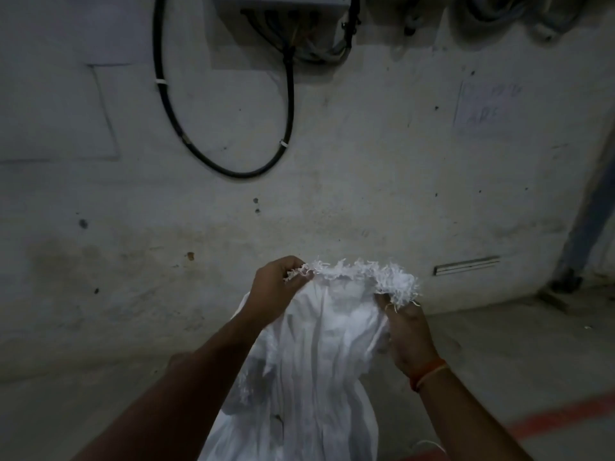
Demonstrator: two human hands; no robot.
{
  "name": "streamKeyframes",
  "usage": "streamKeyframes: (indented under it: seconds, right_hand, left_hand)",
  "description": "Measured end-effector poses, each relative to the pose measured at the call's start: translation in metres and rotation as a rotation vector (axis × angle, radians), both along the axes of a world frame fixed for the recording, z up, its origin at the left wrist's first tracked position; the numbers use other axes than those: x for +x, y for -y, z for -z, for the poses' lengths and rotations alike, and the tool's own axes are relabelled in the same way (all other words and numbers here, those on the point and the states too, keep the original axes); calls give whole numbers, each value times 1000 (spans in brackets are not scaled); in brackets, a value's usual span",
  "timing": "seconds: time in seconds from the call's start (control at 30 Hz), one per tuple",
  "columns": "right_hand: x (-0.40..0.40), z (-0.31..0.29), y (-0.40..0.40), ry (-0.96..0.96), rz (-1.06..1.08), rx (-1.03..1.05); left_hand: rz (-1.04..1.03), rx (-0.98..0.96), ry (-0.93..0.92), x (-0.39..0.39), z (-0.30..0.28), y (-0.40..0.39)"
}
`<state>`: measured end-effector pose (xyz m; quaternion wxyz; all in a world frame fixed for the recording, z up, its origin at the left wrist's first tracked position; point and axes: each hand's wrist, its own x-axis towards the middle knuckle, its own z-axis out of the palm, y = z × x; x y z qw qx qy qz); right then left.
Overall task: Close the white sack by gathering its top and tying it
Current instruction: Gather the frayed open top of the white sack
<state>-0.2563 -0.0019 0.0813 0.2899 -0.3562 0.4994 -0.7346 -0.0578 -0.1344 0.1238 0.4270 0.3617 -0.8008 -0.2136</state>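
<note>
White sack (319, 361) at lower centre, frayed top edge (359, 274) stretched between both hands, left hand (276, 287) pinching its left end, right hand (406, 331) gripping its right end, orange wrist thread (429, 372), black cable (166, 104) looped at upper left on grey wall (366, 181), red floor line (559, 417) at lower right

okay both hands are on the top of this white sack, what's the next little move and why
Probably bring the left hand and right hand together, bunching the frayed top edge of the white sack. The edge is stretched out between them, ungathered, so nothing can be tied yet.
</note>
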Motion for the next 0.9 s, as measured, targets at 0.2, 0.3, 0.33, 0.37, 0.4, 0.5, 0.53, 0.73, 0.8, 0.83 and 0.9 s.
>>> streamKeyframes:
  seconds: [0.2, 0.3, 0.33, 0.37, 0.4, 0.5, 0.53, 0.73, 0.8, 0.83, 0.9]
  right_hand:
    - [37, -6, 22, 68, -354, -27]
    - [54, -7, 34, 9, -443, -41]
    - [58, -7, 37, -3, -444, -42]
    - [60, -7, 40, -8, -448, -42]
    - [61, -5, 43, -1, -448, -34]
    - [59, 4, 51, -13, -444, 3]
    - [58, 8, 54, -28, -416, 9]
    - [53, 30, 53, 0, -256, 59]
    - [45, 36, 52, 19, -194, 46]
    - [42, 37, 51, 27, -169, 38]
    - [38, 37, 49, 61, -145, 18]
  left_hand:
    - [-89, -23, -32, -9, -2, -9]
    - [-26, -16, -29, -11, 0, -15]
    - [6, -8, -36, -11, 0, -18]
    - [40, 3, -50, -10, 0, -20]
    - [67, 14, -71, -9, 0, -22]
    - [114, 20, -105, -2, 4, -23]
    - [128, 19, -98, 1, 7, -22]
    - [234, 87, -117, 21, 20, -25]
    - [220, 149, -113, 32, 29, -26]
    - [172, 135, -68, 37, 37, -28]
    - [53, -9, 64, 46, 62, -32]
